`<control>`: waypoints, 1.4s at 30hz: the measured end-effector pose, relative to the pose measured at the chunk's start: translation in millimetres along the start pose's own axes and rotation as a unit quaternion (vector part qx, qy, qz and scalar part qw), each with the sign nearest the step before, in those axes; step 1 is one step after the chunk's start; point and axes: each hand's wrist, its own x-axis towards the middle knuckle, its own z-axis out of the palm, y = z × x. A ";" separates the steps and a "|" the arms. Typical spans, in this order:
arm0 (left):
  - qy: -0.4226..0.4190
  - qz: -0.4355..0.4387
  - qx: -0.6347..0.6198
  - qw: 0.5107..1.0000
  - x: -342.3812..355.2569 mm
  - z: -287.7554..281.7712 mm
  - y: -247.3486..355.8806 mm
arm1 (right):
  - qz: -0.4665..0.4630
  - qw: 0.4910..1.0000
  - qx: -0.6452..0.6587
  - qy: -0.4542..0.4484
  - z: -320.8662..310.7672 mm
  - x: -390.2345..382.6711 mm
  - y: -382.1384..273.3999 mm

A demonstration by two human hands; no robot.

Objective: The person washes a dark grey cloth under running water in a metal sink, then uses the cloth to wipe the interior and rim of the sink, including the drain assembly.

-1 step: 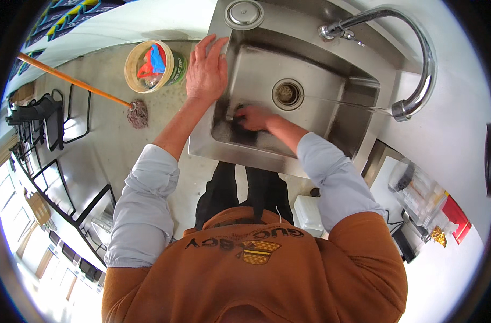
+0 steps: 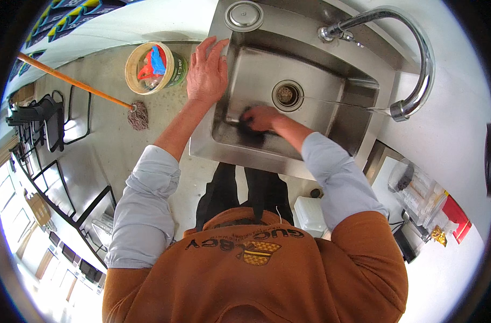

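My right hand (image 2: 260,118) is down in the stainless steel sink (image 2: 288,60), at the near left part of its basin. Its fingers are closed on a black, cloth-like thing (image 2: 250,132), pressed against the basin floor; motion blurs its shape. My left hand (image 2: 207,75) lies on the sink's left rim, fingers stretched out and holding nothing. From the curved chrome faucet (image 2: 425,70) a thin stream of water runs toward the round drain (image 2: 287,95), right of my right hand. A round metal lid (image 2: 244,15) sits on the sink's far left corner.
Left of the sink, a bucket (image 2: 174,69) with red and blue plastic stands on the floor. Beside it rests a mop (image 2: 138,115) with an orange handle. Black chairs (image 2: 47,118) stand farther left. Clear plastic containers (image 2: 412,185) lie on the right-hand counter.
My right hand has moved a little to the right along the basin floor with the black cloth-like thing. My left hand stays on the rim.
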 end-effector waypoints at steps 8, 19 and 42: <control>-0.007 -0.012 -0.032 0.999 3.0 0.7 5.9 | -0.044 0.980 0.149 0.124 20.4 7.1 -20.9; -0.002 -0.019 -0.013 1.000 0.0 0.1 0.2 | 0.218 0.953 -0.161 -0.133 -14.0 -150.4 94.1; 0.017 -0.014 -0.014 1.000 1.2 6.5 1.9 | 0.280 0.813 -0.511 -0.005 -56.8 -140.7 150.5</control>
